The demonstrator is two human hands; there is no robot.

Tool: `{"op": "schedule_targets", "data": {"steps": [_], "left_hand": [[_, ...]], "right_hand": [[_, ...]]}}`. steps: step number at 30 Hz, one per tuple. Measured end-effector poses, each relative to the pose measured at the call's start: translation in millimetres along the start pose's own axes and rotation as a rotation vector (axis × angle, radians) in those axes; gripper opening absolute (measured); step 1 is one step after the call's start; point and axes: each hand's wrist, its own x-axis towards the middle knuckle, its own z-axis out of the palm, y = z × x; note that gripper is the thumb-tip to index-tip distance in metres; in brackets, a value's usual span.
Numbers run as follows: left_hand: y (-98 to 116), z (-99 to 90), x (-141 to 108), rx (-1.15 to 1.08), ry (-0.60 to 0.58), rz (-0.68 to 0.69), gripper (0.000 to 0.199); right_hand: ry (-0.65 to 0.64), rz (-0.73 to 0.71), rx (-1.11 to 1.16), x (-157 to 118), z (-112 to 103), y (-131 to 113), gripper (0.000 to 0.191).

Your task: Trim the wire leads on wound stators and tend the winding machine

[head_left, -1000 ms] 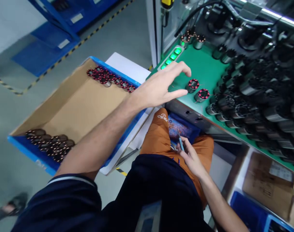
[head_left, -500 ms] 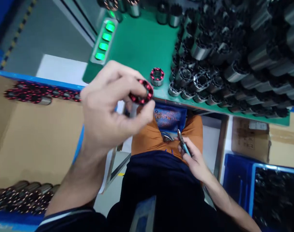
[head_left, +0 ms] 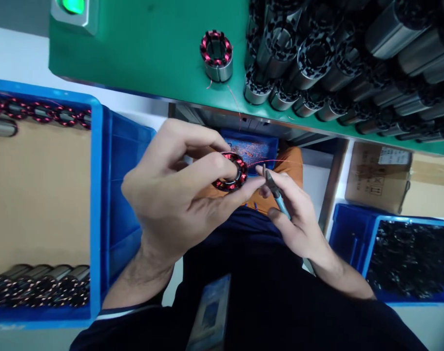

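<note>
Between the thumb and fingers of my left hand (head_left: 181, 190) is a motor stator (head_left: 243, 171) with red copper windings around its ring end. A thin red wire (head_left: 276, 160) runs out from it to the right. My right hand (head_left: 297, 212) is closed around blue-handled wire cutters (head_left: 277, 193), their jaws pointing up and close to the left thumb tip. Another wound stator (head_left: 219, 57) stands upright on the green bench top (head_left: 148, 48), with loose wire ends at its base.
Many unwound stators (head_left: 313, 63) crowd the bench's right side. A blue crate (head_left: 96, 204) at left holds wound stators and cardboard. Below the bench edge sits a blue bin (head_left: 251, 148) of wire scraps. Right are a cardboard box (head_left: 377, 175) and a blue bin (head_left: 371, 243) of black parts.
My right hand has come up with the cutters, close to the stator. My left hand has shifted slightly right with the stator. The view has moved nearer to the bench edge.
</note>
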Motion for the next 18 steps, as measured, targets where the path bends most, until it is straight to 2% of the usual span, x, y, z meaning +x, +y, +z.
{"op": "schedule_targets", "data": {"steps": [10, 18], "left_hand": [[1.5, 4.8, -5.7, -0.091, -0.044, -0.005, 0.016], [2.8, 4.6, -6.1, -0.097, -0.054, 0.002, 0.013]], "right_hand": [[0.006, -0.031, -0.075, -1.3, -8.7, -2.7, 0.080], [0.076, -0.025, -0.158, -5.2, -6.4, -4.8, 0.076]]}}
